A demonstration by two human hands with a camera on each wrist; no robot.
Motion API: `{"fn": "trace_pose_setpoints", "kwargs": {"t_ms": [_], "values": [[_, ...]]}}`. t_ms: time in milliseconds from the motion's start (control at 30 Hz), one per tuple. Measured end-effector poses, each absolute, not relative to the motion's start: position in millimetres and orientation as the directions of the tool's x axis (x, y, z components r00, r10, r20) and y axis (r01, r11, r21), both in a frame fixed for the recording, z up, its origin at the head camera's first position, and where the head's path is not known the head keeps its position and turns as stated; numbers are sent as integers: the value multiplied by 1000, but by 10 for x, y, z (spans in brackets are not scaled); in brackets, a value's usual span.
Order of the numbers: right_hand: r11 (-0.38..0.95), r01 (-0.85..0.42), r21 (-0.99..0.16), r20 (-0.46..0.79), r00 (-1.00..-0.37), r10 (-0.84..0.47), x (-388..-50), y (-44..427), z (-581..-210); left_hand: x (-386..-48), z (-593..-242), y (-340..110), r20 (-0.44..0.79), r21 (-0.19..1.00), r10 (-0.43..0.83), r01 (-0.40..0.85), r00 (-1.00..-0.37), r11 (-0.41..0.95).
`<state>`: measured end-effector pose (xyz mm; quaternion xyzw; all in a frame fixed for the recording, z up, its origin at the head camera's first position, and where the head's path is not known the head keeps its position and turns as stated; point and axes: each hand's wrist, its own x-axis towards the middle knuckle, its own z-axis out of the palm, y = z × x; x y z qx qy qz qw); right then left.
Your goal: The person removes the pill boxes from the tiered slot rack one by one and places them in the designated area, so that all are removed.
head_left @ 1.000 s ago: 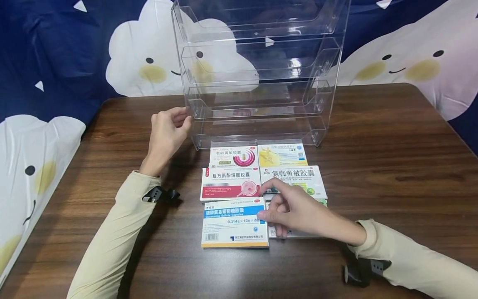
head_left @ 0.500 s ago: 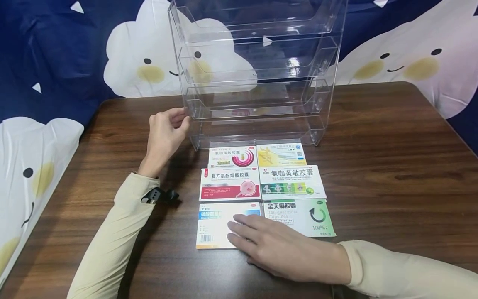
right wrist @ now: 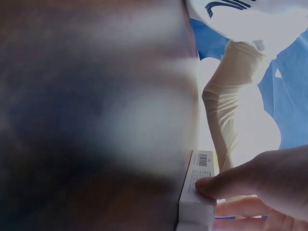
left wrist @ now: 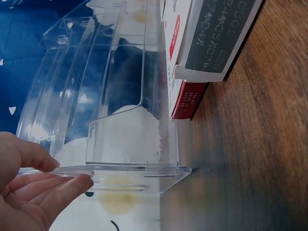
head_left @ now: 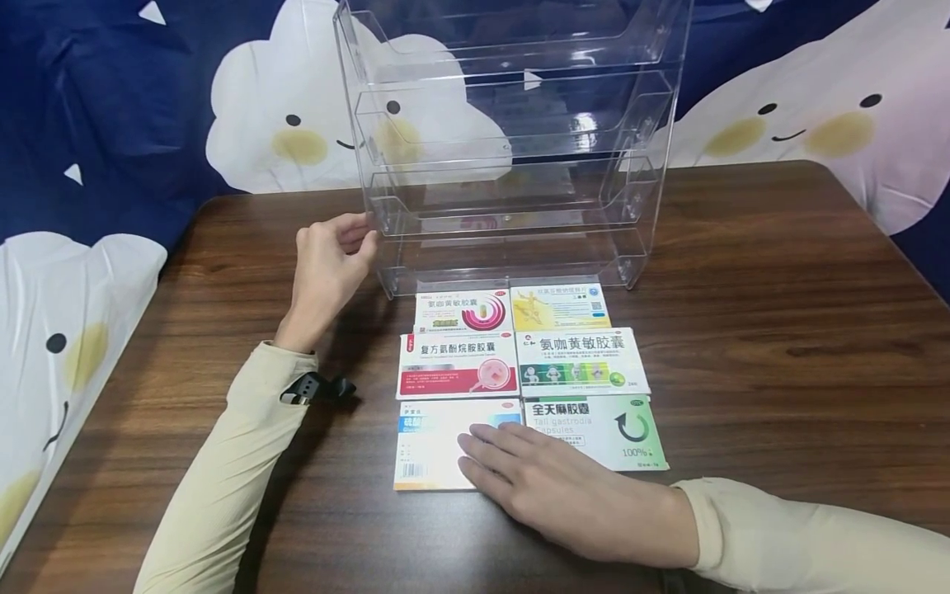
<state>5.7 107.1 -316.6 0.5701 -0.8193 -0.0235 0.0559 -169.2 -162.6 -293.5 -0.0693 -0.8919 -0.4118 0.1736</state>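
Note:
My left hand [head_left: 326, 268] pinches the left side panel of a clear plastic tiered rack [head_left: 512, 221]; in the left wrist view, the thumb and fingers lie on either side of the panel edge [left wrist: 139, 168]. My right hand [head_left: 575, 491] rests with straight fingers on a white and blue medicine box [head_left: 419, 454], hiding much of its top. The thumb touches the side of that box [right wrist: 197, 211] in the right wrist view. Right beside it lies a green and white medicine box [head_left: 634, 445], partly behind the right hand.
Beyond these lie a red and white box [head_left: 456, 371], a white and green box [head_left: 582, 363], a pink-ringed box [head_left: 453, 312] and a yellow and white box [head_left: 557, 307], in two columns before the rack. A cloud-patterned cloth [head_left: 148, 99] hangs behind the wooden table [head_left: 779, 330].
My right hand has come down from between the front boxes onto the white and blue box, which has shifted slightly. More of the green and white box shows. The left hand keeps its place.

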Motion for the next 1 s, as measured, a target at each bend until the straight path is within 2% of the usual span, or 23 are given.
{"fn": "trace_pose_setpoints", "kwargs": {"t_ms": [667, 1000], "values": [[358, -933, -30, 116, -359, -926, 4, 1124, -3209, -1682, -2942, -1629, 353, 711, -20, 255, -935, 656], [363, -931, -43, 114, -365, -924, -5, 1135, -3214, -1684, -2938, -1633, 360, 718, -16, 266, -933, 644]]}}
